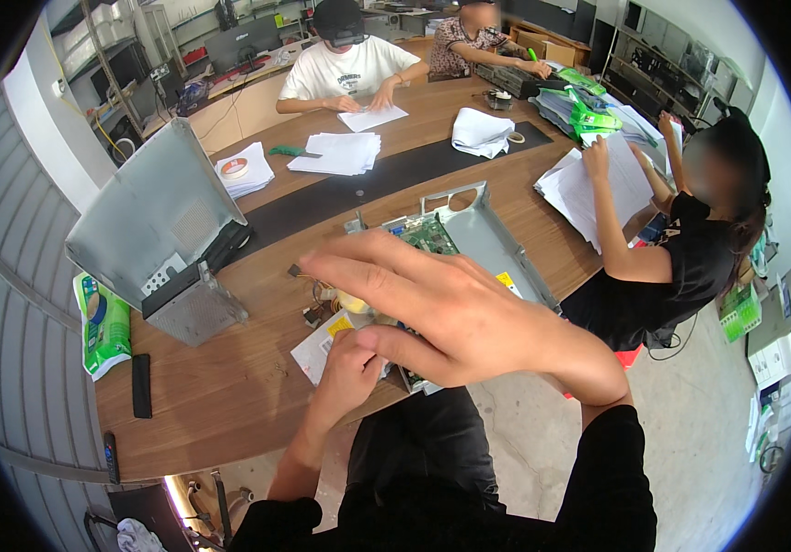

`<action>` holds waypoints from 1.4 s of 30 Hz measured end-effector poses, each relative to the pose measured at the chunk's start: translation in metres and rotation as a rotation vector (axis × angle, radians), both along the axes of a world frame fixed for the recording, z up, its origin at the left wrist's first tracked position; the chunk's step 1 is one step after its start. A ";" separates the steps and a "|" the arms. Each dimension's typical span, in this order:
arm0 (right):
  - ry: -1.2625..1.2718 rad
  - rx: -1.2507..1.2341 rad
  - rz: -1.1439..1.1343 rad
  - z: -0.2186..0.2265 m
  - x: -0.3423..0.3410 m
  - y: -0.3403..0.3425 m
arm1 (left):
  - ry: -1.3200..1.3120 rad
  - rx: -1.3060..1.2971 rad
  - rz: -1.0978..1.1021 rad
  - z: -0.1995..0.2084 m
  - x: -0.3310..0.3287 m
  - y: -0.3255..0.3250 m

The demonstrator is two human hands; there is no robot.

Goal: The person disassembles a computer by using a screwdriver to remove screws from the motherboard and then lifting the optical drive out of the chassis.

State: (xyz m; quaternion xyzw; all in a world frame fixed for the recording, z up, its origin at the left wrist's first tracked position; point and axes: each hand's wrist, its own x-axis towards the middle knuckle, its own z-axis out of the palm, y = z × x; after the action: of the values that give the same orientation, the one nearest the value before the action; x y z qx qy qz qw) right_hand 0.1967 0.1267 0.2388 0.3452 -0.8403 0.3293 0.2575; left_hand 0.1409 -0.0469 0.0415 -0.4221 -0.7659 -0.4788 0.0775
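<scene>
The chassis (487,241), an open grey metal tray, lies on the wooden surface (230,368) right in front of the person, with a green circuit board (430,235) inside it. The right hand (450,313) hovers above the near end of the chassis, fingers spread and flat, its grip open and holding nothing. The left hand (345,368) sits under it at the near-left corner of the chassis, fingers curled on something small beside a white paper (314,350); what its grip closes on cannot be told.

The chassis looks stiff and light, thin sheet metal with edges that may be sharp, so its folded side walls seem the safest hold. The board is probably fragile and best taken by its edges, away from the components. Loose wires (317,299) left of the chassis could snag. A grey cover (151,221) stands farther left.
</scene>
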 end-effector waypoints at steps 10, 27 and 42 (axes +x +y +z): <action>0.226 0.233 -0.283 -0.001 -0.002 0.004 | -0.068 0.021 -0.060 -0.002 -0.001 0.004; 0.102 0.184 -0.315 0.008 -0.002 -0.003 | -0.085 0.005 -0.025 -0.003 0.001 0.004; 0.058 -0.046 -0.061 -0.002 -0.005 0.001 | -0.035 0.026 0.002 0.001 0.002 0.007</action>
State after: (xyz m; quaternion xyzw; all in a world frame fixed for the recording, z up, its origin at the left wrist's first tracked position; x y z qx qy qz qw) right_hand 0.1922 0.1276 0.2371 0.3229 -0.8348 0.3304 0.2994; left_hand 0.1430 -0.0400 0.0430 -0.4119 -0.7612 -0.4960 0.0700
